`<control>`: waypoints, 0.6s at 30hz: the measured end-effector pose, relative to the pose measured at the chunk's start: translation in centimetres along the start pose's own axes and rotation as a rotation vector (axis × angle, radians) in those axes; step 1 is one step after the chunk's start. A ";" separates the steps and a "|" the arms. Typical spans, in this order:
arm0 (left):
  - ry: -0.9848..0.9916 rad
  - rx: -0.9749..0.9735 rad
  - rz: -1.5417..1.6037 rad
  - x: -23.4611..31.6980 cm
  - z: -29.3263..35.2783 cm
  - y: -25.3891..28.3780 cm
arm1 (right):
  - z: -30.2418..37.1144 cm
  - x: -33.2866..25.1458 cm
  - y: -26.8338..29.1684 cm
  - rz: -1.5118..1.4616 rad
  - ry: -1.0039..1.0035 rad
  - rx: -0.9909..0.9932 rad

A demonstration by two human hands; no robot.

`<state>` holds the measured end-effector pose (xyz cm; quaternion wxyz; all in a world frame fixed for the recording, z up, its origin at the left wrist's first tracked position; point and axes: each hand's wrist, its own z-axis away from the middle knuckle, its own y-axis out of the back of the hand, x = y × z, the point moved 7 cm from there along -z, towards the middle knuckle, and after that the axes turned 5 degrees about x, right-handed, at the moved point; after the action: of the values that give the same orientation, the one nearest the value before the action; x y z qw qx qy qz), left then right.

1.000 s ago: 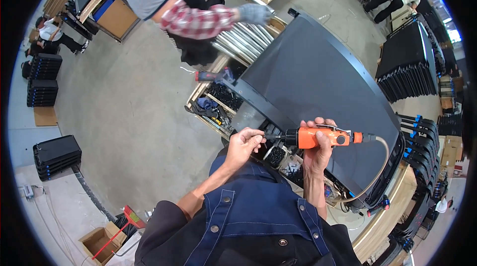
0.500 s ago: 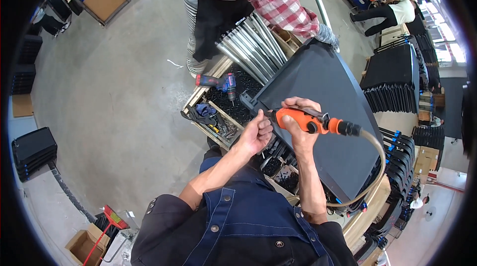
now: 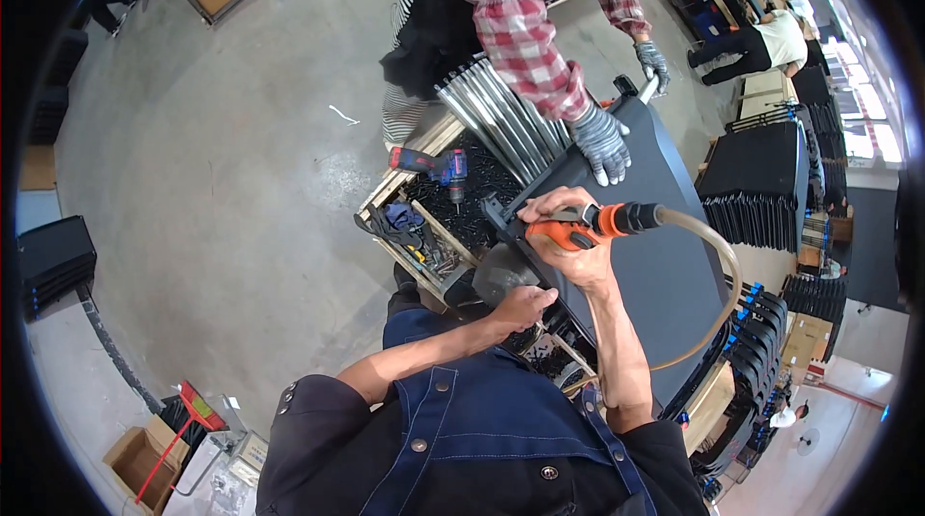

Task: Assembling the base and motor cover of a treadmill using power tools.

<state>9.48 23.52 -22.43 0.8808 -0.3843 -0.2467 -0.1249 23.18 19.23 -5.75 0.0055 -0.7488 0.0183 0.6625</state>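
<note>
My right hand (image 3: 576, 251) is wrapped round an orange air screwdriver (image 3: 559, 230), its hose running off to the right. The screwdriver points down at the left edge of a large dark grey panel (image 3: 646, 256); its tip is hidden. Just below, my left hand (image 3: 525, 309) is closed near the same edge, and what its fingers hold cannot be made out. A blurred grey, rounded shape (image 3: 503, 275) lies between this hand and the panel's bracket. Across from me, a co-worker's gloved hand (image 3: 602, 145) rests on the panel, and the other gloved hand (image 3: 653, 68) is at a metal tube (image 3: 649, 88).
A wooden-framed bench left of the panel holds a red-and-blue cordless drill (image 3: 432, 166), black screws (image 3: 477, 193) and a bundle of metal tubes (image 3: 501, 116). The air hose (image 3: 737, 285) loops over the panel's right side. Stacked black panels (image 3: 756, 164) stand at right.
My right hand has brought the screwdriver to the panel's left edge. My left hand has moved down, away from the screwdriver's tip. One co-worker's gloved hand has come onto the panel.
</note>
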 end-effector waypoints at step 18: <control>0.199 -0.287 0.192 -5.4 3.2 0.3 | 10.6 -5.5 5.5 0.064 0.164 0.427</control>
<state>3.91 26.22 -23.60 0.8448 -0.5136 -0.1004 -0.1116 11.84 14.16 -1.51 0.1415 -0.7809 0.1820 0.5805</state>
